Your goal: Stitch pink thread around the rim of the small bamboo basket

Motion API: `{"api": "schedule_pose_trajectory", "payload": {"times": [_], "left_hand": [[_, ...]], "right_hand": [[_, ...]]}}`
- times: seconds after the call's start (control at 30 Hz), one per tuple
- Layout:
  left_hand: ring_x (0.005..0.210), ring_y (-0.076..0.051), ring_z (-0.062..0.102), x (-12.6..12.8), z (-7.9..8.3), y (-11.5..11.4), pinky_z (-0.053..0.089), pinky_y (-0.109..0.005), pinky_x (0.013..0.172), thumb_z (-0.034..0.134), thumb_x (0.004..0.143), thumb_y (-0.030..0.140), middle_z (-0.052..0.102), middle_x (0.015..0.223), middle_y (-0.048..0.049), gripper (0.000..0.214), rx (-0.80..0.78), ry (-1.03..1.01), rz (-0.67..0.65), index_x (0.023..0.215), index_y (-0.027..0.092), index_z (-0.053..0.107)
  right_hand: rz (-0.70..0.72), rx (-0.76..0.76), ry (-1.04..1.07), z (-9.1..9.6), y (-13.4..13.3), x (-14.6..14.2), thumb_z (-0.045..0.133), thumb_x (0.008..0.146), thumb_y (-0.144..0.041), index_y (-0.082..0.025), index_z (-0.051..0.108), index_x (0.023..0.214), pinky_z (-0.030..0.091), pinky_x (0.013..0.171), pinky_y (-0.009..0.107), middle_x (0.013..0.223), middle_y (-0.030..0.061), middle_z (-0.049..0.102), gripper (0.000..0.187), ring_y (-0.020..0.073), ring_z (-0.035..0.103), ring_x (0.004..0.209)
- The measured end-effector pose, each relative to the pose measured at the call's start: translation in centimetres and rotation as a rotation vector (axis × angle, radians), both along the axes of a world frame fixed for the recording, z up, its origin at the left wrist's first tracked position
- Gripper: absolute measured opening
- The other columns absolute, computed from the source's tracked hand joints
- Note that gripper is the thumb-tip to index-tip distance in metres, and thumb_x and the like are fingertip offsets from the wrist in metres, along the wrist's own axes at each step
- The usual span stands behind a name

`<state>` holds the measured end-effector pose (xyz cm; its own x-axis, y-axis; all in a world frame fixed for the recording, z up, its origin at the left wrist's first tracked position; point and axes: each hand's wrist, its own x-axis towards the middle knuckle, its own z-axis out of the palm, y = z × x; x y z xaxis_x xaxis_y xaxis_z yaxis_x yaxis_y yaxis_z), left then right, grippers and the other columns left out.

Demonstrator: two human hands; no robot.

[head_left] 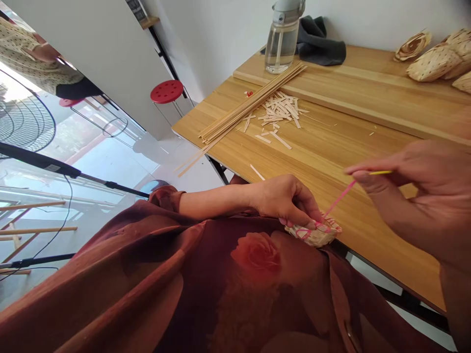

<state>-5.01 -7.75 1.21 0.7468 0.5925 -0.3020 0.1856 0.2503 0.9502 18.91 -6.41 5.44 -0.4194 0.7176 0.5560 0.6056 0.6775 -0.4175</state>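
Note:
My left hand (289, 201) is closed on a small woven basket (318, 238) of pale strips, held low against my front at the table edge. Pink stitches of yarn cross the basket's rim. From there a taut strand of pink yarn (338, 198) runs up to my right hand (408, 186), raised over the table on the right. Thumb and forefinger there pinch a thin yellow needle (380, 172) together with the yarn. My right hand is slightly blurred, and part of the needle is hidden by the fingers.
On the wooden table (342, 147) lie a bundle of long thin strips (253, 105) and a pile of short cut strips (281, 108). Behind are a water bottle (281, 41), a dark cloth (320, 41) and several woven pieces (434, 61). A red stool (167, 91) stands on the floor.

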Motion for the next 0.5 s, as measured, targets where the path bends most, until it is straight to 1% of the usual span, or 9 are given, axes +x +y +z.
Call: {"api": "schedule_pose_trajectory", "payload": {"times": [0.07,0.1,0.17,0.23,0.3,0.33,0.4,0.5], "left_hand": [[0.064,-0.01,0.068,0.0,-0.3,-0.2,0.055,-0.018,0.058,0.087,0.079,0.027,0.077,0.08,-0.002,0.024,-0.025,-0.033,0.021,0.095,0.012,0.079],[0.064,-0.01,0.068,0.0,-0.5,-0.4,0.056,-0.019,0.058,0.087,0.079,0.028,0.077,0.081,-0.0021,0.025,-0.039,-0.048,0.028,0.096,0.012,0.078],[0.066,-0.01,0.07,-0.1,-0.7,-0.6,0.058,-0.019,0.059,0.088,0.078,0.027,0.077,0.083,-0.0026,0.027,-0.061,-0.066,0.038,0.099,0.012,0.078],[0.067,-0.011,0.071,-0.3,-0.7,-0.7,0.058,-0.019,0.06,0.088,0.078,0.027,0.078,0.083,-0.0033,0.03,-0.076,-0.064,0.041,0.102,0.012,0.079],[0.068,-0.011,0.071,-0.4,-0.5,-0.8,0.058,-0.018,0.06,0.089,0.078,0.028,0.079,0.084,-0.0044,0.033,-0.059,-0.042,0.028,0.105,0.012,0.08],[0.068,-0.011,0.071,-0.4,-0.4,-0.7,0.057,-0.017,0.06,0.089,0.078,0.029,0.08,0.085,-0.005,0.032,-0.041,-0.028,0.02,0.104,0.012,0.081],[0.067,-0.01,0.069,-0.3,-0.1,-0.7,0.056,-0.017,0.06,0.088,0.079,0.031,0.08,0.086,-0.0059,0.03,-0.016,-0.011,0.01,0.101,0.012,0.083],[0.065,-0.01,0.068,-0.1,0.0,-0.7,0.056,-0.017,0.058,0.091,0.076,0.031,0.079,0.082,-0.0059,0.028,-0.022,-0.041,0.034,0.095,0.011,0.083]], "right_hand": [[0.074,0.045,-0.064,-0.5,-0.5,0.1,0.074,0.095,-0.036,-0.026,0.079,0.096,0.05,0.071,0.031,0.09,0.0024,0.078,0.011,0.0165,0.07,0.08],[0.07,0.075,-0.088,-0.9,-0.6,0.3,0.072,0.097,-0.035,-0.025,0.079,0.096,0.049,0.069,0.03,0.091,0.003,0.079,0.012,0.0171,0.071,0.081],[-0.007,0.156,-0.151,-1.9,-0.5,1.1,0.069,0.099,-0.034,-0.021,0.078,0.095,0.048,0.067,0.032,0.092,0.006,0.079,0.016,0.0201,0.072,0.083],[-0.079,0.288,-0.22,-2.8,-0.1,2.2,0.067,0.099,-0.033,-0.019,0.078,0.094,0.044,0.063,0.035,0.084,0.0089,0.077,0.018,0.0235,0.068,0.079],[-0.08,0.4,-0.277,-3.3,0.4,3.1,0.068,0.097,-0.035,-0.02,0.077,0.092,0.041,0.062,0.037,0.074,0.0072,0.071,0.018,0.0233,0.061,0.071],[-0.066,0.436,-0.299,-3.3,0.6,3.4,0.069,0.097,-0.037,-0.022,0.075,0.088,0.04,0.062,0.037,0.069,0.005,0.067,0.019,0.0222,0.058,0.068],[-0.049,0.464,-0.342,-3.0,0.9,3.5,0.068,0.097,-0.043,-0.025,0.068,0.076,0.038,0.064,0.036,0.064,0.0021,0.058,0.028,0.0197,0.052,0.065],[-0.07,0.444,-0.366,-2.2,0.9,2.9,0.067,0.097,-0.051,-0.024,0.055,0.064,0.033,0.063,0.035,0.064,0.0023,0.051,0.045,0.0176,0.044,0.067]]}}
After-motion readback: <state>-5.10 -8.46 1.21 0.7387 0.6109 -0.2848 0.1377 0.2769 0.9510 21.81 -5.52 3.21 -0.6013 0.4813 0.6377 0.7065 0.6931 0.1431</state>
